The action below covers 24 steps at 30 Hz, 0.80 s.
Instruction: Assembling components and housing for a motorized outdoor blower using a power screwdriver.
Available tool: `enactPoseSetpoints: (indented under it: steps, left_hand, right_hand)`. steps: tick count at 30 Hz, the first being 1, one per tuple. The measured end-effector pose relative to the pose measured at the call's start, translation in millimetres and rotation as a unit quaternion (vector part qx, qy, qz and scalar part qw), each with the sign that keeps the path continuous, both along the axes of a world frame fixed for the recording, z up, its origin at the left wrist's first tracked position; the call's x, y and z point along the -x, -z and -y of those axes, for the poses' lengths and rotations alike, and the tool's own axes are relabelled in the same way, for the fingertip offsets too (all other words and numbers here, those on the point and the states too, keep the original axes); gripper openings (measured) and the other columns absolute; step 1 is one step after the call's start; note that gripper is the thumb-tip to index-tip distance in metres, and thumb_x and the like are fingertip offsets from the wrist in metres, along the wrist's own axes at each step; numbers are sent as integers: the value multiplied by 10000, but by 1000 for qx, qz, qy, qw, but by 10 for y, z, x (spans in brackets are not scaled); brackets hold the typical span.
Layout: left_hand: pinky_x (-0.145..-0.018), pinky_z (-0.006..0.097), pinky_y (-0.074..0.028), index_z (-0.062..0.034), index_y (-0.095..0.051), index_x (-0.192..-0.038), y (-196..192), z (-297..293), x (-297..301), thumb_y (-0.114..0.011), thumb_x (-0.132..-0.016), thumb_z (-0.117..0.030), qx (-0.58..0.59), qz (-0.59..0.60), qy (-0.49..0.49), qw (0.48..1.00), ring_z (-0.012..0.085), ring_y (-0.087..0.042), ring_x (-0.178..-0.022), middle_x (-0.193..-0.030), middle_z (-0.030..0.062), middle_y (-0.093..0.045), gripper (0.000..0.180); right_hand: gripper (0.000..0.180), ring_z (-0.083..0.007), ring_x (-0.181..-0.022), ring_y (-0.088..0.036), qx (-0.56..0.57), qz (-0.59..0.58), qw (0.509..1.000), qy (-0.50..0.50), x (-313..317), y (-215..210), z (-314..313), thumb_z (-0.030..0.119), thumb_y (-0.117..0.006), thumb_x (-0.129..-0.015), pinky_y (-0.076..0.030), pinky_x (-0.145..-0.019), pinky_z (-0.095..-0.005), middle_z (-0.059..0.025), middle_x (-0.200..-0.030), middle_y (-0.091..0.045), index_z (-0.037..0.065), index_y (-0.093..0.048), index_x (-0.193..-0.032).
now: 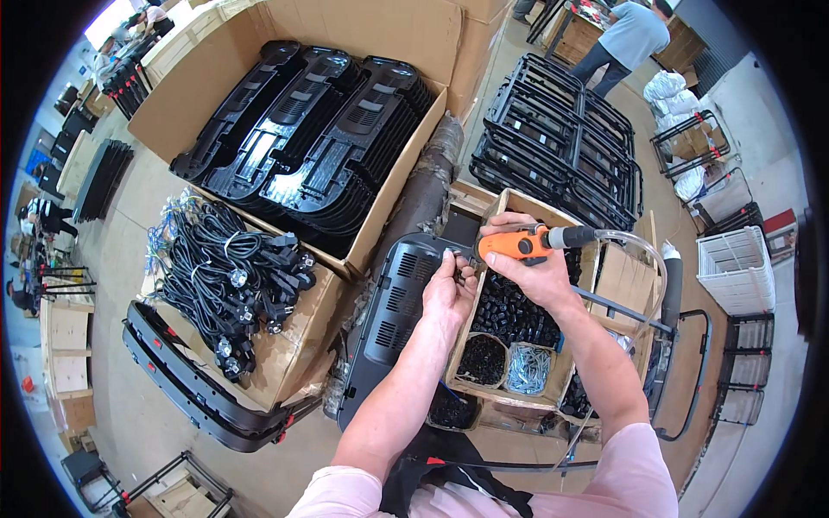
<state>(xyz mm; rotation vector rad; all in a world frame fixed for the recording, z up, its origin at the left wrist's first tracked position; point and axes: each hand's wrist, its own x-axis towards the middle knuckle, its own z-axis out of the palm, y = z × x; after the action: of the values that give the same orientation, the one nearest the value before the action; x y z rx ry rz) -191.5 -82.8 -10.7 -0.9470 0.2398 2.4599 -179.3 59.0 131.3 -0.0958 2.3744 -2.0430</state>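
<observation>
My right hand (540, 281) is wrapped round an orange air screwdriver (515, 244), with a clear hose (626, 237) running from its grey rear fitting. Its front end points left, toward the fingertips of my left hand (449, 289). Those fingers are pinched together at the tool's tip; anything between them is too small to make out. Below and left of that hand lies a black plastic panel (395, 298) with vent slots, partly covered by my left forearm. A wooden box (553, 203) beside it has compartments with small black parts (509, 311), dark screws (482, 359) and silvery hardware (528, 369).
Stacked glossy black panels (354, 129) fill a large carton (414, 39). Bundled black power cables (233, 268) lie on another carton at left, near curved black parts (207, 388). Black metal frames (561, 138) are piled at the back right, where another person (635, 39) stands.
</observation>
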Motion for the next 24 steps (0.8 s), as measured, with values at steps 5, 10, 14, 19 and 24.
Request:
enactPoseSetpoints:
  steps: [5, 10, 14, 19, 24]
  left_hand:
    - [-611, 243, -562, -97, -661, -1070, 47, 87, 36, -603, -1104, -295, -43, -12, -14, 999, 116, -619, -689, -825, -8, -649, 210]
    - [-626, 252, -579, -86, -651, -1083, 8, 152, 40, -597, -1107, -300, -83, -38, -1, 996, 126, -629, -703, -844, 8, -651, 222]
    - [-697, 273, -596, -65, -623, -1141, -13, 131, 25, -543, -1129, -302, -54, -84, 5, 995, 148, -644, -770, -915, 38, -658, 251]
    - [-739, 309, -618, -24, -641, -1225, -217, 83, -130, -464, -1156, -286, 39, -116, 63, 990, 172, -705, -867, -1021, 77, -718, 323]
    - [-733, 271, -622, -16, -659, -1254, -182, 212, -323, -511, -1144, -264, 87, -153, 117, 977, 147, -705, -844, -1010, 51, -719, 309]
  right_hand:
    - [523, -172, -1126, -705, 9, -3, 1000, -4, 8, 10, 51, 115, -867, -869, -559, -1034, -349, -122, -1233, -748, 29, -636, -1331]
    - [531, -178, -1136, -701, 10, -6, 1000, -4, 59, -21, 37, 85, -860, -864, -561, -1033, -357, -130, -1237, -745, 18, -623, -1335]
    - [527, -187, -1136, -700, 12, -3, 1000, 12, 165, -24, 109, 59, -849, -864, -562, -1039, -361, -136, -1237, -740, 4, -613, -1333]
    - [503, -173, -1148, -688, 5, -14, 1000, 20, 365, 123, 163, 43, -844, -867, -565, -1031, -348, -101, -1192, -736, 1, -628, -1319]
    - [503, -161, -1120, -686, 0, -16, 1000, 8, 524, 207, 253, 54, -855, -855, -562, -1023, -337, -88, -1178, -738, 7, -638, -1307]
